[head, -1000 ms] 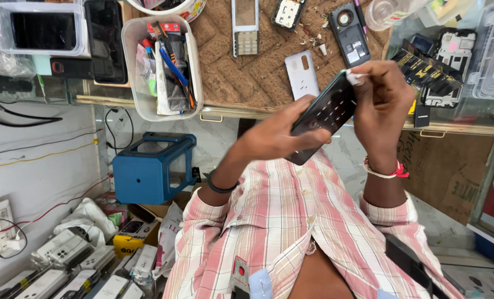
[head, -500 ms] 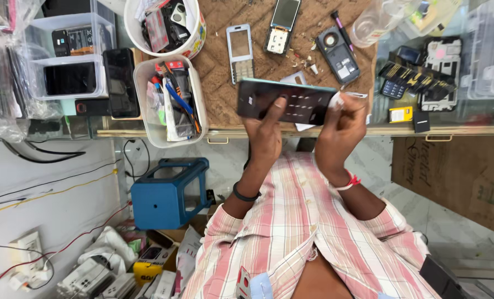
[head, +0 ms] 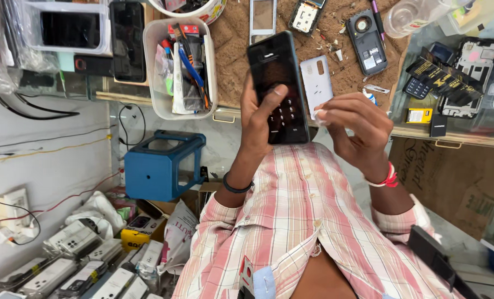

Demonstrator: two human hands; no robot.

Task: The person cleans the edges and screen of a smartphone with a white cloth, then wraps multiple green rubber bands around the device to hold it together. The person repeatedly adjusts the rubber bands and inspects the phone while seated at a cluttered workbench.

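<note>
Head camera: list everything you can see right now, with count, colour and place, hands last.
Smartphone: one, black, lit keypad on its screen, held upright above the chest.
White pad: one, small, pinched at the phone's right edge.
Back cover: one, white, on the brown work mat.
Keypad phone: one, dark grey, opened, on the mat.
Tool tub: one, clear plastic, holding pens and tools, left of the mat.
Blue box: one, on the floor under the counter.
Phone boxes: several, white, bottom left.
Checked shirt: one, pink and white.
Left hand: holds the smartphone, thumb on the screen.
Right hand: pinches the white pad; red band on the wrist.
</note>
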